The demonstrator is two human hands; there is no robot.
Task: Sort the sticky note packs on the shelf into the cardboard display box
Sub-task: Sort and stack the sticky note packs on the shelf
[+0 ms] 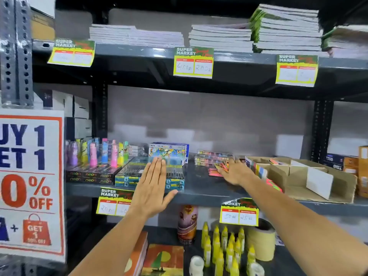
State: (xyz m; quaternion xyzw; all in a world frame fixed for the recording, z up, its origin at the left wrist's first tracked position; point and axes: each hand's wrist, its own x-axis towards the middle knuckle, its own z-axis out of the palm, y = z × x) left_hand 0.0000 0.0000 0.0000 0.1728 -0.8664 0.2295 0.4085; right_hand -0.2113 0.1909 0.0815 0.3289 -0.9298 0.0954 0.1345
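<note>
Loose neon pink and orange sticky note packs (pixel 214 171) lie on the grey middle shelf (pixel 199 190). Behind them is a stack of clear-wrapped packs (pixel 211 156). My right hand (pixel 236 172) reaches over the loose packs with its fingers spread and touching them; motion blur hides any grip. The cardboard display box (pixel 338 188) with white dividers stands just right of that hand. Its left compartment holds several coloured packs (pixel 259 170), and a pink-green pack (pixel 275 185) leans at its front. My left hand (pixel 151 188) is flat and open at the shelf edge, holding nothing.
Pen boxes (pixel 127 177) and neon marker packs (pixel 93 176) fill the shelf's left part, with a colourful box (pixel 169 153) behind. Notebooks are stacked on the upper shelf. Yellow glue bottles (pixel 223 250), tape rolls and books sit below. A sale poster (pixel 29 176) hangs at left.
</note>
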